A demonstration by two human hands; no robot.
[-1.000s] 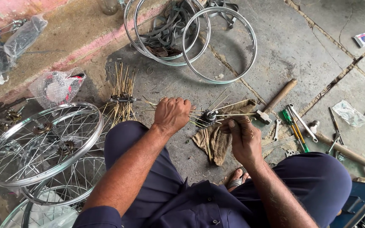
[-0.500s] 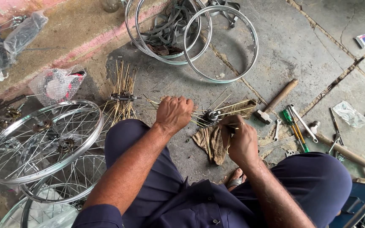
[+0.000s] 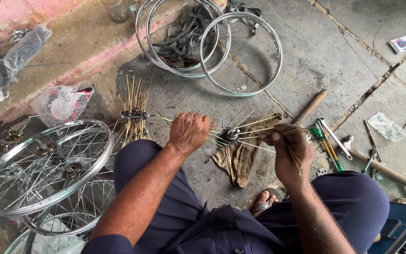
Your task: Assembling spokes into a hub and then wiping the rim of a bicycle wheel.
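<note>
Head view: cracked concrete floor (image 3: 334,51), pink wall base (image 3: 34,14).

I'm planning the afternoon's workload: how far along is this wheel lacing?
Done: spoked wheels lie stacked at the person's left. In hand: the left hand steadies a hub with only some spokes fanned out, while the right hand holds spare spokes. Left: bare rims wait ahead, and another spoke bundle lies on the floor.
</note>
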